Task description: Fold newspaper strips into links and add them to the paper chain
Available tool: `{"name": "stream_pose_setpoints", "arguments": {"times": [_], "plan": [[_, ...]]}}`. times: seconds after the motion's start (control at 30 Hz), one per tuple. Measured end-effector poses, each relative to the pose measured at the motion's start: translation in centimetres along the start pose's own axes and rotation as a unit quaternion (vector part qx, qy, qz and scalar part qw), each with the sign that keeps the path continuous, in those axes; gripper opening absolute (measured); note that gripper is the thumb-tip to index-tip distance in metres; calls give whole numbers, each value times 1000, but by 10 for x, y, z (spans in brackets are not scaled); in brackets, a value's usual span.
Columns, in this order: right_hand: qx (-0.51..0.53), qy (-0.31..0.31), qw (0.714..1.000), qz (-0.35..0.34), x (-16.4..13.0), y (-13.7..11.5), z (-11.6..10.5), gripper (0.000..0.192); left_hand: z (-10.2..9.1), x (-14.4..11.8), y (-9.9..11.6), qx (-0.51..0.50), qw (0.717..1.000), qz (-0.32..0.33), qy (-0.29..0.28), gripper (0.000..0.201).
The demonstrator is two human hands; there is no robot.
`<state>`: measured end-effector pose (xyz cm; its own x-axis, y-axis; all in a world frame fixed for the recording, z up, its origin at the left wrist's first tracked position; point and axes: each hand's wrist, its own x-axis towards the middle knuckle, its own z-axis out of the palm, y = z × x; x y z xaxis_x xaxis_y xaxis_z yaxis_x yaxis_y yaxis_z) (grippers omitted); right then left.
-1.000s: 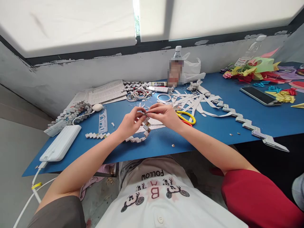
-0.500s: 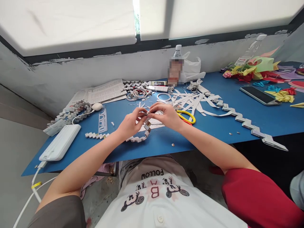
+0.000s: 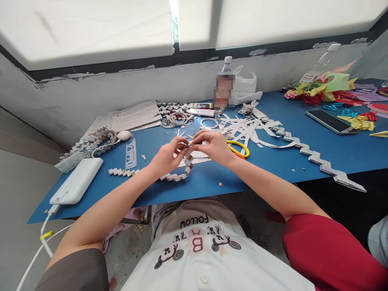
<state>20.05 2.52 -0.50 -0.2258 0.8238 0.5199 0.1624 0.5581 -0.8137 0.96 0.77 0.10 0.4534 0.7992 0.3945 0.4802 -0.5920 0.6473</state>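
Observation:
My left hand (image 3: 165, 157) and my right hand (image 3: 212, 146) meet above the middle of the blue table (image 3: 273, 161). Both pinch the top end of a folded newspaper chain (image 3: 178, 174), whose zigzag tail curls down onto the table below my left hand. Under my hands lies a sheet of newsprint (image 3: 197, 157). Yellow-handled scissors (image 3: 239, 148) rest just right of my right wrist.
Cut paper strips (image 3: 245, 127) and a long folded chain (image 3: 315, 157) spread to the right. A power bank (image 3: 77, 180), ruler (image 3: 131, 152), short chain piece (image 3: 123, 172) and newspaper (image 3: 133, 116) lie left. Tape rings (image 3: 177, 119), a bottle (image 3: 224, 85), a phone (image 3: 330, 122) and coloured paper (image 3: 330, 87) sit farther back.
My hands stay pinched on the chain's end, with only small finger shifts. The view has drifted slightly.

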Motion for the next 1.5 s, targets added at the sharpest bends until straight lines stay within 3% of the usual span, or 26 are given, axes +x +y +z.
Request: {"name": "stream_pose_setpoints", "arguments": {"times": [0.33,0.57,0.77,1.13,1.5], "plan": [[30,-1,999,20,1,-1,-1,24,1,-1,-1,-21,1000,-10,1,22],[64,-43,994,76,2,-3,-3,27,-4,6,1,-208,974,-88,28,26],[58,-35,994,83,1,-1,0,19,-5,9,-1,-270,955,-126,4,28],[46,-15,995,82,0,0,5,20,-2,7,7,-255,958,-128,29,29],[-34,11,999,-8,-4,-1,8,16,2,0,9,-204,970,-112,65,31]]}}
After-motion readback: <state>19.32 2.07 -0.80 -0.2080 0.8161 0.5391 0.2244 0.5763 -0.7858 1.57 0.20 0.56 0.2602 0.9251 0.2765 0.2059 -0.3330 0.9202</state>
